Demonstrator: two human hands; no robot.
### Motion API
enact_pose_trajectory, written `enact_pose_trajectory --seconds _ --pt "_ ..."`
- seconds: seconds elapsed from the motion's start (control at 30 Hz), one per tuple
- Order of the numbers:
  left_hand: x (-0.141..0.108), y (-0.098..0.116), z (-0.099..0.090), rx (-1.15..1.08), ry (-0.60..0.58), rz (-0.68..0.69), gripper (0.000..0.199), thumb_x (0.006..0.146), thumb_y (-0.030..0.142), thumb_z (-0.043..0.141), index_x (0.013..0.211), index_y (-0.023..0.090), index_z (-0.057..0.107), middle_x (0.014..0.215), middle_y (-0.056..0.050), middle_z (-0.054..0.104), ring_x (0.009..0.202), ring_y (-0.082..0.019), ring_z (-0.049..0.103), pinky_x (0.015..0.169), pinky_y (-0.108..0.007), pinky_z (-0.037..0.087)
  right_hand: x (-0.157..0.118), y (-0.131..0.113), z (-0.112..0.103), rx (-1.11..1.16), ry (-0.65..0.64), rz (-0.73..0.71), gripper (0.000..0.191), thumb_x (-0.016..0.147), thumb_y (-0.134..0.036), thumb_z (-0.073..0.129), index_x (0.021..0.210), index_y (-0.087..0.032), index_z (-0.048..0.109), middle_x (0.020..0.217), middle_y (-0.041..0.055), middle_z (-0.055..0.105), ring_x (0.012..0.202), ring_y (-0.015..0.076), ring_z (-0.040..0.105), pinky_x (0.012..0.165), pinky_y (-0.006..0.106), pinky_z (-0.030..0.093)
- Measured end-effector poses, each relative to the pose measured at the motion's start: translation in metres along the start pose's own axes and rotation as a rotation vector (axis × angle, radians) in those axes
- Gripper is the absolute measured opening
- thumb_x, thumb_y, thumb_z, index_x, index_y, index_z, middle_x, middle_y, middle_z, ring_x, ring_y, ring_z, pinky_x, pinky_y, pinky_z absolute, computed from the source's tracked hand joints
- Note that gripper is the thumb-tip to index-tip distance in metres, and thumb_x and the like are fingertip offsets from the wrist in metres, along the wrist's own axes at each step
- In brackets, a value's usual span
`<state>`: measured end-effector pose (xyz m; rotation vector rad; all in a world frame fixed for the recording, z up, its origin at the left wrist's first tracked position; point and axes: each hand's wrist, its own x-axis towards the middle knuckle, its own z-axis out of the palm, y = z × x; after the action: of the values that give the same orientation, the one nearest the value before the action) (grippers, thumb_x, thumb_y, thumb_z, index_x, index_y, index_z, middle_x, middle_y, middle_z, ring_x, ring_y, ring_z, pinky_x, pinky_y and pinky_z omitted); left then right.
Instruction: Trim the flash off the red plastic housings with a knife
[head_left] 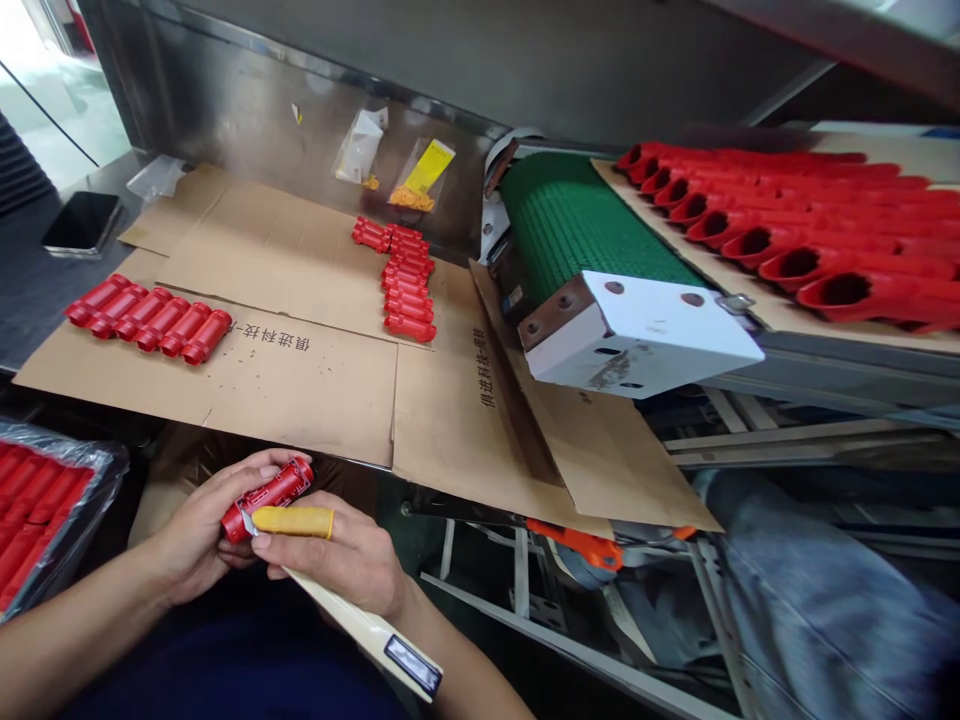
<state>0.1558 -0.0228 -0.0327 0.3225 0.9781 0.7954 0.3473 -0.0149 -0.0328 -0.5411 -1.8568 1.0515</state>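
Near the table's front edge, my left hand (pixel 187 520) is closed around a red plastic tube (pixel 279 488) with flared ends, which lies tilted across my fingers. A cream-handled knife (pixel 358 622) is gripped in my right hand (pixel 360 558), its short blade against the tube's lower end. My right index finger wears a yellow finger cot (pixel 294 521). The far end of the handle, with a dark-framed label, points down to the right. Part of the tube is hidden behind my fingers.
Cardboard sheets (pixel 322 400) cover the table, bearing red tubes in a left row (pixel 150 318) and a back row (pixel 409 280). A phone (pixel 82 222) lies far left. A lined crate (pixel 112 470) holds red parts. A green conveyor (pixel 592 230) stands right, beside larger red pieces (pixel 847 290). A person's denim-clad leg (pixel 832 590) is lower right.
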Motion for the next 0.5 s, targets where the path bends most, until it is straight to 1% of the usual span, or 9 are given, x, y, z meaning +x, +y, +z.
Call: enact_pose_trajectory --seconds 0.07,0.13,0.2,0.27,0.33,0.37,0.43,0.47,0.5 --pt "-0.001 0.001 0.001 0.016 0.002 -0.007 0.049 0.083 0.051 0.086 0.120 0.021 0.078 0.077 -0.002 0.068 0.039 -0.003 0.035 0.038 -0.018 0.020 0.000 0.001 -0.001 -0.035 0.027 -0.059 0.021 0.106 -0.020 0.070 0.125 -0.018 0.077 0.117 0.0093 0.080 0.102 0.0175 0.082 0.087 0.026 0.073" --pt "-0.001 0.001 0.001 0.030 0.012 -0.017 0.048 0.080 0.051 0.088 0.117 0.021 0.079 0.072 0.001 0.064 0.038 -0.001 0.030 0.038 -0.016 0.016 -0.001 0.003 0.000 -0.112 0.034 -0.127 0.018 0.106 -0.021 0.069 0.123 -0.019 0.076 0.117 0.0084 0.080 0.107 0.0183 0.080 0.090 0.028 0.073" --pt "0.000 0.001 0.000 0.048 0.030 -0.006 0.045 0.080 0.050 0.087 0.115 0.021 0.080 0.075 0.000 0.066 0.040 -0.002 0.034 0.038 -0.016 0.016 0.000 0.004 0.000 -0.195 -0.028 -0.174 0.015 0.107 -0.020 0.068 0.119 -0.018 0.076 0.119 0.0089 0.080 0.114 0.0197 0.078 0.093 0.029 0.072" --pt "0.001 0.001 -0.001 0.076 0.047 0.028 0.042 0.083 0.049 0.085 0.114 0.021 0.081 0.084 -0.004 0.072 0.045 -0.006 0.047 0.038 -0.017 0.025 0.003 0.002 -0.001 -0.273 -0.114 -0.160 0.017 0.110 -0.019 0.062 0.117 -0.015 0.076 0.118 0.0098 0.079 0.113 0.0191 0.077 0.092 0.029 0.071" --pt "0.002 0.002 -0.002 0.102 0.065 0.066 0.039 0.083 0.047 0.084 0.112 0.022 0.082 0.093 -0.007 0.076 0.058 -0.014 0.062 0.042 -0.021 0.037 0.007 -0.002 -0.001 -0.385 -0.199 -0.156 0.020 0.111 -0.017 0.057 0.118 -0.014 0.075 0.118 0.0107 0.079 0.111 0.0203 0.076 0.094 0.033 0.071" --pt "0.003 0.002 -0.001 0.113 0.076 0.083 0.037 0.083 0.046 0.085 0.111 0.022 0.082 0.096 -0.008 0.077 0.065 -0.017 0.067 0.045 -0.022 0.042 0.009 -0.003 -0.001 -0.443 -0.229 -0.160 0.020 0.111 -0.017 0.057 0.119 -0.014 0.075 0.119 0.0118 0.078 0.112 0.0222 0.075 0.094 0.035 0.070" --pt "0.004 0.002 -0.001 0.119 0.092 0.122 0.034 0.081 0.044 0.086 0.107 0.022 0.083 0.102 -0.009 0.079 0.077 -0.021 0.072 0.052 -0.023 0.049 0.012 -0.006 -0.002 -0.496 -0.246 -0.164 0.018 0.110 -0.019 0.059 0.118 -0.014 0.075 0.120 0.0137 0.078 0.115 0.0245 0.074 0.095 0.038 0.069" --pt "0.005 0.002 0.000 0.115 0.094 0.142 0.033 0.081 0.043 0.087 0.105 0.021 0.083 0.105 -0.009 0.079 0.081 -0.021 0.072 0.056 -0.023 0.052 0.013 -0.008 -0.003 -0.448 -0.252 -0.173 0.017 0.110 -0.020 0.060 0.116 -0.015 0.074 0.119 0.0129 0.079 0.115 0.0237 0.074 0.098 0.038 0.068" --pt "0.005 0.001 0.000 0.108 0.088 0.153 0.032 0.081 0.041 0.088 0.105 0.021 0.083 0.105 -0.009 0.079 0.080 -0.020 0.071 0.057 -0.022 0.052 0.014 -0.011 -0.004 -0.359 -0.270 -0.179 0.015 0.110 -0.019 0.060 0.116 -0.016 0.073 0.116 0.0105 0.080 0.114 0.0212 0.075 0.102 0.037 0.066"
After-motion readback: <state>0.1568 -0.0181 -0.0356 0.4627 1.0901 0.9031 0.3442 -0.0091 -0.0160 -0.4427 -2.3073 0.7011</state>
